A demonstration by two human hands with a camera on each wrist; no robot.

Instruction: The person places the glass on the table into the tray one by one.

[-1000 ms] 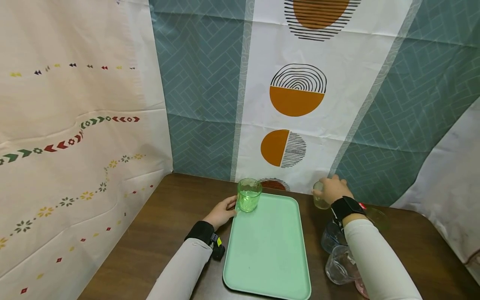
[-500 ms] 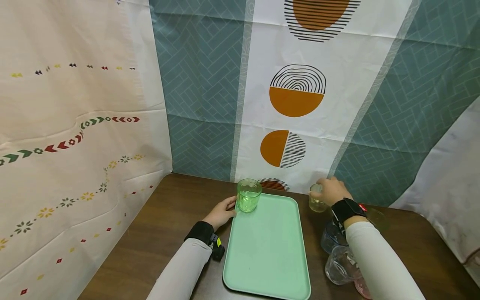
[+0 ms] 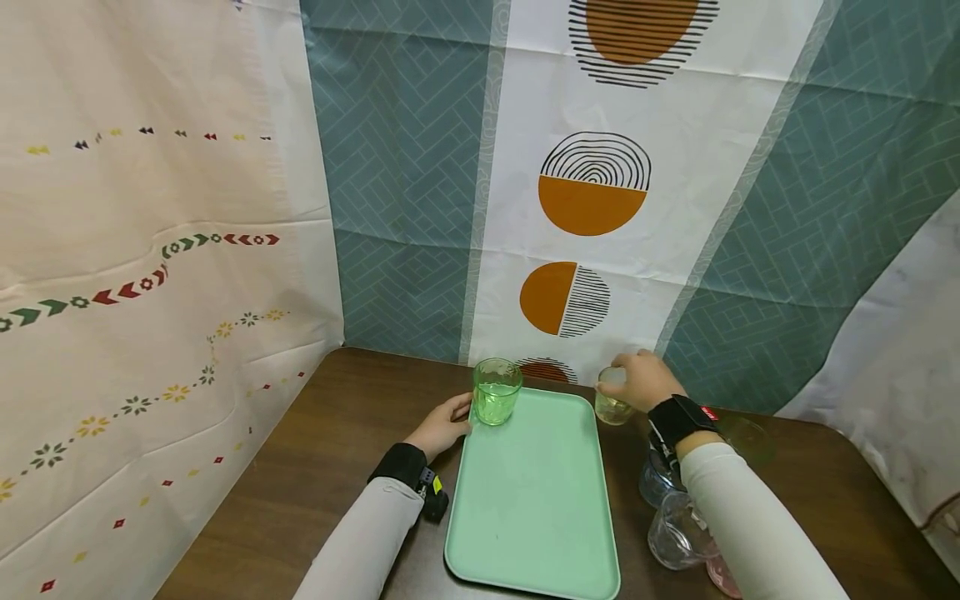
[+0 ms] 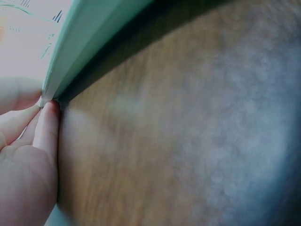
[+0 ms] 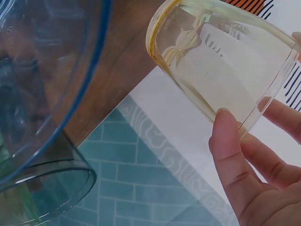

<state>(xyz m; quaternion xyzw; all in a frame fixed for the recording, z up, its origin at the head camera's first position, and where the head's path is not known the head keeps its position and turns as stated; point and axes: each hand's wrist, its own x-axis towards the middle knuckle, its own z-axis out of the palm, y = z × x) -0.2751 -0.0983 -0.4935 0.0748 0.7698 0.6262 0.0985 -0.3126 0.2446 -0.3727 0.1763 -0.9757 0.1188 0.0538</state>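
A pale green tray (image 3: 536, 500) lies on the brown table, and a green glass (image 3: 497, 393) stands upright at its far left corner. Beside that corner, my left hand (image 3: 437, 430) pinches the tray's rim; thumb and fingers meet at the tray edge (image 4: 77, 42) in the left wrist view. My right hand (image 3: 643, 380) holds a pale yellow glass (image 3: 612, 403) just right of the tray's far right corner. The right wrist view shows the thumb and fingers gripping this yellow glass (image 5: 225, 66) near its rim, on opposite sides.
Right of the tray stand a blue glass (image 3: 656, 482), a clear glass (image 3: 677, 533) and a pink glass (image 3: 722, 577), partly behind my right forearm. A faint greenish glass (image 3: 752, 439) is farther right. Patterned cloth (image 3: 405, 275) hangs along the table's back edge.
My right hand has moved left with the yellow glass, from over the table at the right to close beside the tray. The left hand, tray and green glass stay put.
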